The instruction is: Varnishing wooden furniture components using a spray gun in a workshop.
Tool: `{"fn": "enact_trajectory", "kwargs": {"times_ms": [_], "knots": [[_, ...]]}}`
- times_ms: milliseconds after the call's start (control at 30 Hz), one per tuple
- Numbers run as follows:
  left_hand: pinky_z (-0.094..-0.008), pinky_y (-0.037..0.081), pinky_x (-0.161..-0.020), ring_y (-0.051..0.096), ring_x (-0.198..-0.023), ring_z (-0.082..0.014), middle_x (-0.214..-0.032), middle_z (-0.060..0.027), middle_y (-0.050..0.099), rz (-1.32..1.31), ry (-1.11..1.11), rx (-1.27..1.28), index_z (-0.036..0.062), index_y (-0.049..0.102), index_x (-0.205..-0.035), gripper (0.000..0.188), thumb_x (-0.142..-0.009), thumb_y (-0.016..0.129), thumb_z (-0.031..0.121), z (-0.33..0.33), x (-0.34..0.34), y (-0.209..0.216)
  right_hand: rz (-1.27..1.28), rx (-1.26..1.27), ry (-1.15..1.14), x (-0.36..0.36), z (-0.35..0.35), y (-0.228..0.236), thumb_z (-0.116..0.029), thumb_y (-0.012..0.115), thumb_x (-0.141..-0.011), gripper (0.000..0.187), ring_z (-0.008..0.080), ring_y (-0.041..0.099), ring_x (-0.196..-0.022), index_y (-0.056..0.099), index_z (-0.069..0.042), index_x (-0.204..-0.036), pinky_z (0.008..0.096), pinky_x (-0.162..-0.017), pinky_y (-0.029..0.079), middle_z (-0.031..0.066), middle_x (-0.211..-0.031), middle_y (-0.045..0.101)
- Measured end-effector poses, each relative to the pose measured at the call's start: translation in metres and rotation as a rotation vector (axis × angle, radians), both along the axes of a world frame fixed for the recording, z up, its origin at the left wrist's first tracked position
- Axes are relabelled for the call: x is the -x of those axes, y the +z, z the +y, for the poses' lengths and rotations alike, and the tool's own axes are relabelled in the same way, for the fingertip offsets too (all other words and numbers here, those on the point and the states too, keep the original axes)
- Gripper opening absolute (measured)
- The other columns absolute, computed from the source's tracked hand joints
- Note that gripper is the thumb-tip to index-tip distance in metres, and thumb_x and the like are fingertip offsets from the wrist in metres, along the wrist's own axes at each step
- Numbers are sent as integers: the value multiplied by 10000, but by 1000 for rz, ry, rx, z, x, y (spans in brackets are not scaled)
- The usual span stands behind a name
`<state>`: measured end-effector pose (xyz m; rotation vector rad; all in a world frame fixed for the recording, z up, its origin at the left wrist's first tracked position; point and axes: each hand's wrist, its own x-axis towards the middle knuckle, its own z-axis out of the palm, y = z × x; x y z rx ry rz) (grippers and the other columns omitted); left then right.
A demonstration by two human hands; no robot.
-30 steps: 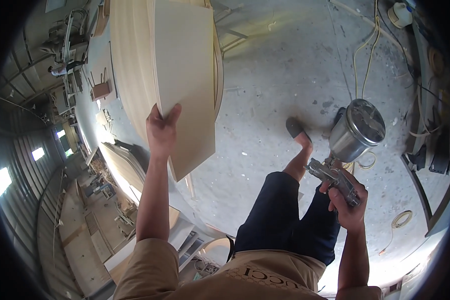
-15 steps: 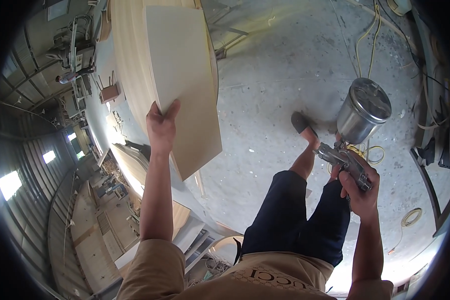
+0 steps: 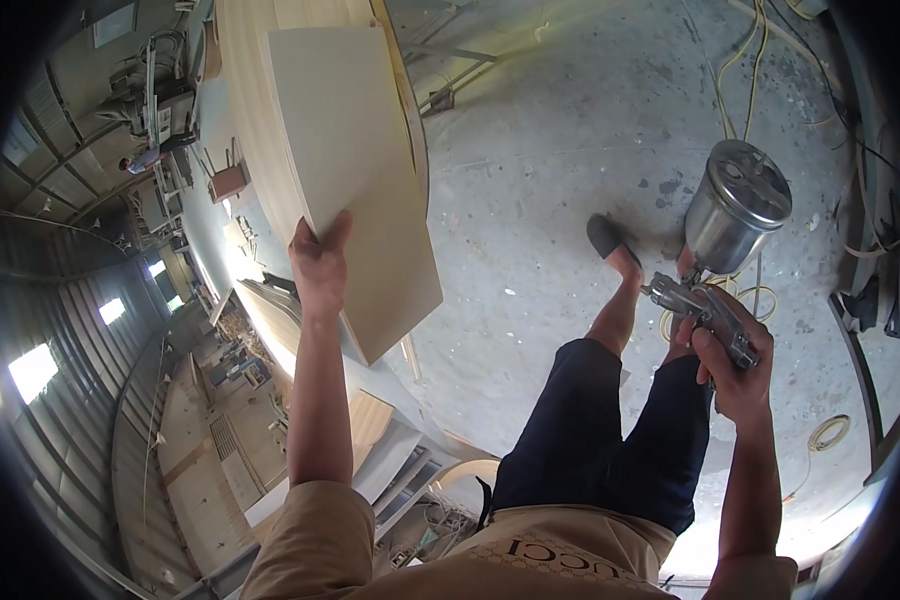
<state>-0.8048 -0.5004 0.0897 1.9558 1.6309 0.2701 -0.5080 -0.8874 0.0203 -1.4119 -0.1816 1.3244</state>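
Note:
My left hand [image 3: 320,268] is closed on the left edge of a pale, flat board [image 3: 355,190], thumb on its upper face and the other fingers partly hidden at the edge. The board lies over a stack of light wood-coloured panels [image 3: 255,110]. At the right, my right hand [image 3: 740,360] is wrapped round the grip of a metal spray gun [image 3: 692,303]. Its nozzle end points left, toward the board but well apart from it. A shiny silver paint cup [image 3: 737,205] with a lid is joined to the gun. The trigger is mostly hidden by my fingers.
Yellow hose [image 3: 735,75] runs over the grey floor [image 3: 530,200] behind the cup, and a coil [image 3: 828,433] lies at the right. More panels [image 3: 270,315] lean at the left. A brown stool [image 3: 227,182] and another person [image 3: 150,157] are farther off.
The far end of the board has shifted left and a little nearer, with my left hand still on it. The spray gun and cup appear slightly farther right as the view shifts.

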Motion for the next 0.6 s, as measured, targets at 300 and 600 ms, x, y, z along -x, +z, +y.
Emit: {"fn": "enact_trajectory", "kwargs": {"times_ms": [300,600], "knots": [[-312,509,-817,636,-873,-160,-984,-110,730,19,-12,41,-65,644,-1092,353,-925,749,227,0,-4,2,-73,-51,42,-20,20,-12,-15,717,-914,456,33,546,-561,593,27,-1351,174,-466,403,54,-873,715],[-310,511,-808,634,-870,-152,-978,-105,730,83,34,27,-66,637,-1090,345,-938,742,226,-7,-14,4,-136,-142,135,-30,42,-17,-71,655,-957,463,30,527,-553,551,41,-1394,171,-479,394,70,-866,708]]}}
